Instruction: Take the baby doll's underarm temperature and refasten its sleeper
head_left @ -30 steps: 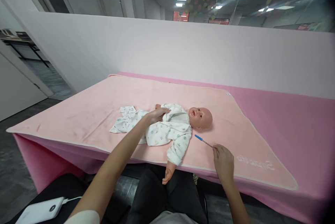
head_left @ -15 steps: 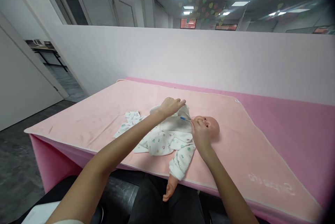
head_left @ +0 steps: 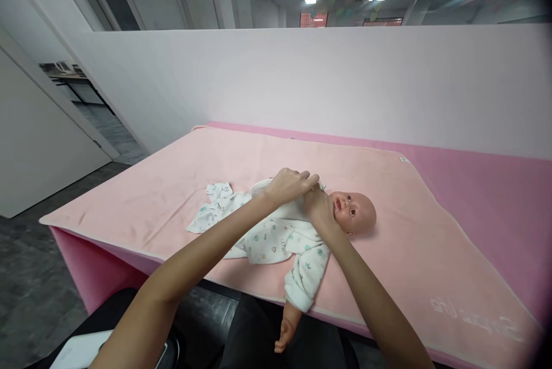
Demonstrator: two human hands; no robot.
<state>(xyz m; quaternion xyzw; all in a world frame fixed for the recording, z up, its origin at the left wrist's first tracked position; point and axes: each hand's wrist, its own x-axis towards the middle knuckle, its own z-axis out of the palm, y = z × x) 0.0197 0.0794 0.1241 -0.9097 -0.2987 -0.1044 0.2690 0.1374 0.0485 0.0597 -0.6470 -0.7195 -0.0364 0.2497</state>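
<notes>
A bald baby doll (head_left: 361, 214) lies on its back, head to the right, in a white patterned baby outfit (head_left: 267, 239). A plain white cloth layer (head_left: 295, 212) covers its chest. My left hand (head_left: 291, 186) reaches across the doll's chest, its fingers curled and closed near the neck. My right hand (head_left: 319, 205) is closed just beside the doll's chin, partly beneath my left fingers and touching them. What either hand pinches is hidden. The doll's near arm (head_left: 288, 326) hangs over the front edge.
A pale pink blanket (head_left: 414, 254) spreads over the table on a darker pink cover (head_left: 483, 185). Behind it rises a white wall (head_left: 302, 87) with a window above. A white object (head_left: 80, 352) lies by my lap at lower left.
My right hand has moved left, off the doll's face, to meet my left hand, which shifted slightly right. The small blue strip by my right fingers is now hidden. The view has tilted down.
</notes>
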